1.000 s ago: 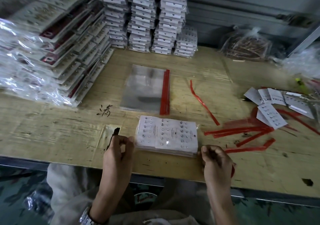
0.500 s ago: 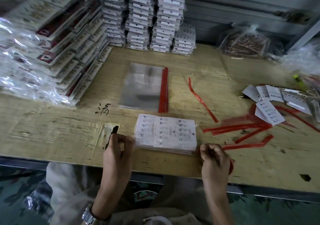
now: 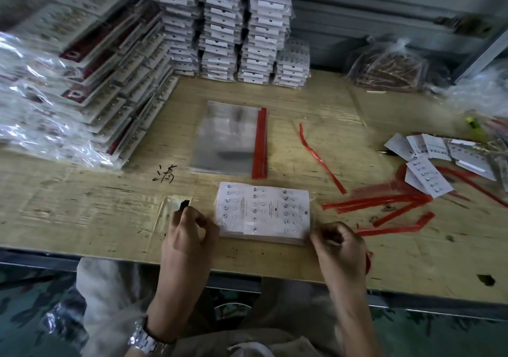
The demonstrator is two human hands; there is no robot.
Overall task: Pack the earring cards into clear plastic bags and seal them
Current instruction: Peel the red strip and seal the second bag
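Clear plastic encloses the pack of earring cards (image 3: 264, 213), which lies flat on the plywood table (image 3: 82, 219), near its front edge and between the two hands. The left hand (image 3: 189, 230) is curled, its thumb and fingertips closed on the pack's left edge; a small dark object above its knuckles cannot be identified. The right hand (image 3: 338, 242) is bunched at the pack's near right corner, fingertips pinching the plastic there. A red strip (image 3: 368, 260) shows just behind this hand; whether it is held cannot be told. Against the frames of a second and half a second before, no displacement of the pack is noted, and both hands are recorded at the same ends in the same curled grip. The stack of empty bags (image 3: 231, 139), red-banded, lies just beyond the pack, unmoved. Peeled strips (image 3: 384, 202) and loose cards (image 3: 428, 178) are found at the right as before. Packed stacks (image 3: 233, 26) are ranged along the back.
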